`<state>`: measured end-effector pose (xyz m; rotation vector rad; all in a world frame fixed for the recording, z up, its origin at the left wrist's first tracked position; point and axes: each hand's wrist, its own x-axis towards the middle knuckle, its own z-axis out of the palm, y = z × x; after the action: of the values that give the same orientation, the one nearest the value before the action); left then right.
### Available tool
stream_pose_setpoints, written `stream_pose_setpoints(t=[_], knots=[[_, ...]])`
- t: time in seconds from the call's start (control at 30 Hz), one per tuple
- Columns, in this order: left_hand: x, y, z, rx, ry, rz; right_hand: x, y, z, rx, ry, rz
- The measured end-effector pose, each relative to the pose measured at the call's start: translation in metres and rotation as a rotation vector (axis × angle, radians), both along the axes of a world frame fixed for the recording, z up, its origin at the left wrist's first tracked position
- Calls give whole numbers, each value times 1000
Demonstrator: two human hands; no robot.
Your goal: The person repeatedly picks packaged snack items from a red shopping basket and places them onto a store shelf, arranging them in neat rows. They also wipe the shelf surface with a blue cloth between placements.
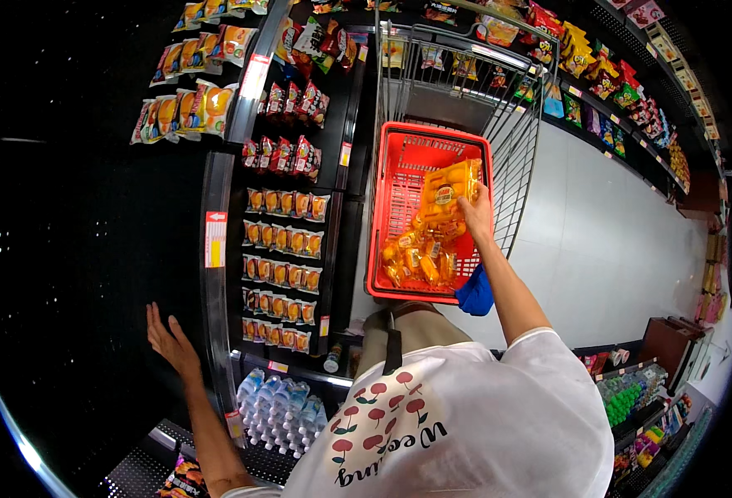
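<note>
My right hand (479, 215) grips the edge of a yellow plastic-wrapped snack packet (450, 187), which bears a round label. The packet is inside or just over a red plastic shopping basket (491, 155); I cannot tell whether it rests on anything. Several small yellow-wrapped snacks (427, 261) lie heaped at the basket's near end. A metal shopping cart (515, 168) surrounds the basket. Off to the left, my left hand (171, 343) holds nothing, its fingers apart, in front of a dark shelf surface (116, 261).
Shelves on my left carry rows of packaged bread (283, 271), red snack bags (288, 155) and bottled water (282, 404). Bagged snacks (602, 75) line the far right shelf. Blue fabric (476, 292) hangs at the basket's near right corner. Pale floor (602, 230) extends right.
</note>
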<state>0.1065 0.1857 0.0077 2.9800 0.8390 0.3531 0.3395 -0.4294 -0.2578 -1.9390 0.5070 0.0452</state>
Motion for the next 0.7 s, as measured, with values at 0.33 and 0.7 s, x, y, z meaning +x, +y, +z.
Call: stream_pose_setpoints(t=[0.33, 0.7], knots=[[2, -2, -2, 15, 41, 25, 40, 17, -76, -458, 20, -51], [0, -3, -2, 6, 48, 52, 5, 1, -70, -454, -60, 23]])
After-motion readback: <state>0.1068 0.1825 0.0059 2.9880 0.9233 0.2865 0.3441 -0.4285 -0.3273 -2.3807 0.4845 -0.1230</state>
